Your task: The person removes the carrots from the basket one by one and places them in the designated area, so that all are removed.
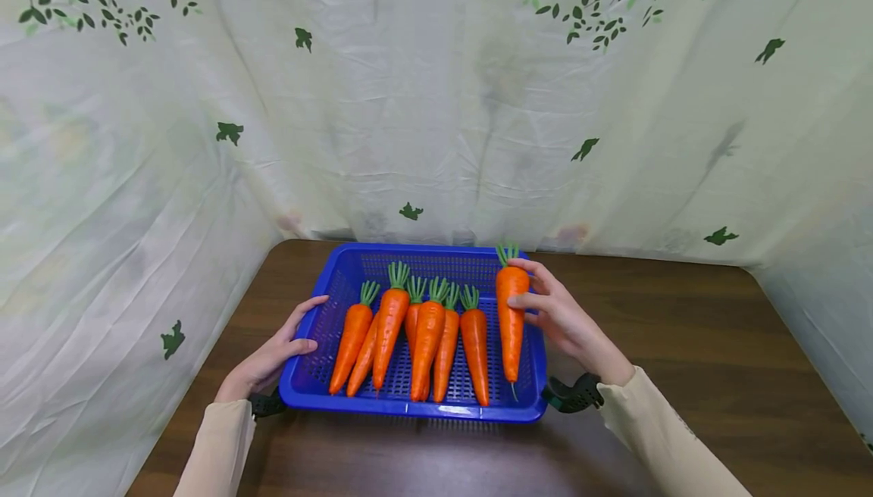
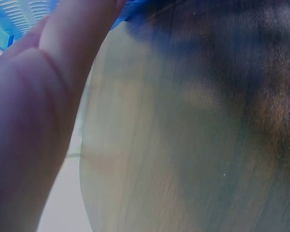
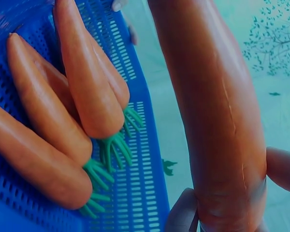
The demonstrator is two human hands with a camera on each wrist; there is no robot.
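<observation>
A blue plastic basket (image 1: 426, 407) with slotted walls stands in front of me, with several orange carrots (image 1: 430, 342) with green tops lying side by side in it. On its left side my left hand (image 1: 276, 353) holds the rim, thumb and a finger at the edge. My right hand (image 1: 562, 315) pinches one carrot (image 1: 511, 323) by its upper part, over the basket's right end, tip toward me. The right wrist view shows this held carrot (image 3: 217, 111) close up between thumb and fingers, beside the basket's slotted wall (image 3: 145, 159).
Under the basket is a brown wooden table (image 1: 682, 345), reaching out to both sides. A pale curtain (image 1: 436, 103) with leaf and branch prints hangs behind the table and along its sides. Dark straps (image 1: 573, 393) sit on both wrists.
</observation>
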